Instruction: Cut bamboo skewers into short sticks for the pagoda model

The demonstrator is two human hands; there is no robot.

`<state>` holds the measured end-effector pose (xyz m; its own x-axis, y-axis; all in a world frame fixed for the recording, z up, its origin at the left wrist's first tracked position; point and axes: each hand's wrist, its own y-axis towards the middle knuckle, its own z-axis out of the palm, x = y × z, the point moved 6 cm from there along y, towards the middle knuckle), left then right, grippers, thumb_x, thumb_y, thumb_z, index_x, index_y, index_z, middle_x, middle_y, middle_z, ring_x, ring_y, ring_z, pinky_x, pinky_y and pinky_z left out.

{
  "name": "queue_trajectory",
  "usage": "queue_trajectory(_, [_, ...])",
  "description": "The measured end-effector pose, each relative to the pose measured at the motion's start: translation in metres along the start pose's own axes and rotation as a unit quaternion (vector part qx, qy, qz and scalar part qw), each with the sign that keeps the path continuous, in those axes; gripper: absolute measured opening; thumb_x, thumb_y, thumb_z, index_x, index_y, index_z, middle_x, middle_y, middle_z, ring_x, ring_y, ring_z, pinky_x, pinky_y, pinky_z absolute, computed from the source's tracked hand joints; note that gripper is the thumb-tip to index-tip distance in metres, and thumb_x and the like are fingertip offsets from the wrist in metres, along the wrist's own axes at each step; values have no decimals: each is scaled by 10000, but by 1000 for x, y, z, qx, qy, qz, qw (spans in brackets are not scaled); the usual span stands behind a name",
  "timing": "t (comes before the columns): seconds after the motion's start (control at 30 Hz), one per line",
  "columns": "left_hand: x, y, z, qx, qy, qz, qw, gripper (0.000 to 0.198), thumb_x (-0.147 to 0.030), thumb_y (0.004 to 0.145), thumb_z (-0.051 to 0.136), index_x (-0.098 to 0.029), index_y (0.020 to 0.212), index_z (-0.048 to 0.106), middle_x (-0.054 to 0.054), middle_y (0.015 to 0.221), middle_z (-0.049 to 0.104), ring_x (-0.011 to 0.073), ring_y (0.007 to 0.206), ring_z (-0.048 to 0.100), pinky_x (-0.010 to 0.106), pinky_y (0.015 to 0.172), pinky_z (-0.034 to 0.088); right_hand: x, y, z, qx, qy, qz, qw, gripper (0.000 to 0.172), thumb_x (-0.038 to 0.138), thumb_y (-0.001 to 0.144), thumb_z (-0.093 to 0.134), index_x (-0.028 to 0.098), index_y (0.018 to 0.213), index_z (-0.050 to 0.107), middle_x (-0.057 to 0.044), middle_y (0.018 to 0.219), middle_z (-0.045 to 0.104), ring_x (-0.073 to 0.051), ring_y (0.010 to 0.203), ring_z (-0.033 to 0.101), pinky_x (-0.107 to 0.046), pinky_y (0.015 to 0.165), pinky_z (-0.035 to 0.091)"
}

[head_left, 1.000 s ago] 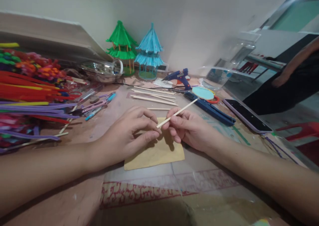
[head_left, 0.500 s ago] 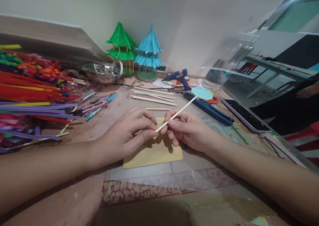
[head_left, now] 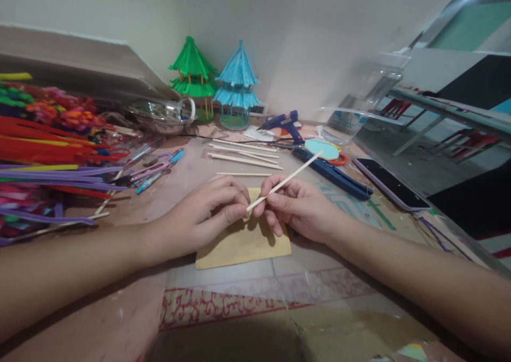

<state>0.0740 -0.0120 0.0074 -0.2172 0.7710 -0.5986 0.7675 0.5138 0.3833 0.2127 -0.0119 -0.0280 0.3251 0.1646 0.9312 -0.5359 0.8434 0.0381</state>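
Observation:
My right hand [head_left: 293, 205] is closed in a pinch round a thin pale wooden stick [head_left: 299, 171], which slants up and to the right. At the stick's lower end, the thumb and fingertips of my left hand [head_left: 217, 205] are closed on it. Under both hands lies a yellow sheet of paper [head_left: 239, 250]. Just beyond them, several similar sticks [head_left: 243, 161] rest on the clear table cover, with a single one close behind my fingers.
Behind stand a green pagoda model [head_left: 192, 66] and a blue one [head_left: 237, 74]. A glue gun [head_left: 285, 125], a light-blue disc [head_left: 322, 149], a navy-handled tool [head_left: 335, 175] and a phone [head_left: 391, 183] lie to the right. Bundled pipe cleaners [head_left: 48, 144] fill the left side.
The stick's far end reaches slightly farther up and right past my right hand. Both hands keep nearly the same pose. A person's hand at the right edge has gone from view.

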Motion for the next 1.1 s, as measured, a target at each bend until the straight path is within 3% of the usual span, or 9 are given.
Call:
queue_trajectory(0.17, [2,0,1,-17,11,-3,1000,231,-200,992,379,-186,872,575,43,919,621,166,949,569,328,886,466,3,0,-1,-8,21,5,1000,251,326,776,755,184,850,561,4,698,707,-82,543,612,-163,455,510])
queue_trajectory(0.47, [3,0,-1,-25,11,-19,999,136,-286,941,534,-199,879,618,38,950,647,177,940,588,334,870,479,1,0,-2,-27,11,14,999,308,371,728,776,187,836,552,-3,718,713,-90,530,599,-185,441,500])
queue_trajectory(0.67, [-2,1,5,5,68,24,997,107,-209,923,512,-205,927,619,48,972,657,193,979,583,379,917,461,26,0,-16,-68,-117,-71,988,270,394,788,725,196,879,567,6,719,681,-90,549,589,-193,458,490])
queue_trajectory(0.73, [-2,1,9,24,96,39,994,132,-177,921,492,-206,938,620,48,971,661,193,979,581,386,924,453,52,-2,-33,-101,-264,-134,950,190,360,837,666,193,884,588,-3,744,674,-99,579,590,-222,512,506])
queue_trajectory(0.77, [-1,1,10,31,106,44,993,139,-175,924,485,-206,943,619,48,973,663,192,975,582,386,924,451,66,-4,-42,-115,-358,-160,913,146,329,858,637,190,881,602,-11,763,675,-106,598,593,-243,553,516])
queue_trajectory(0.83, [0,0,11,38,118,51,991,146,-179,932,474,-206,951,616,50,984,666,193,977,583,388,925,452,87,-7,-62,-132,-552,-167,806,110,262,884,584,183,906,658,-42,835,694,-141,687,624,-302,666,530])
queue_trajectory(0.93, [0,0,11,38,128,61,989,155,-177,936,464,-204,944,616,53,988,667,195,981,584,393,933,455,102,-9,-90,-125,-722,-131,668,254,147,896,493,199,1030,702,-92,1040,720,-233,970,657,-410,864,507])
queue_trajectory(1.0, [0,0,10,40,130,61,989,162,-178,936,459,-205,950,617,57,993,668,196,977,585,391,927,464,103,-9,-102,-100,-769,-109,622,366,52,862,445,199,1072,707,-100,1129,711,-253,1081,634,-436,934,481])
queue_trajectory(1.1, [-1,0,9,41,133,60,988,174,-176,938,449,-205,951,620,61,994,669,194,974,588,384,923,469,104,-10,-104,-111,-789,-113,594,395,24,855,430,190,1074,714,-95,1154,712,-251,1105,629,-427,945,479])
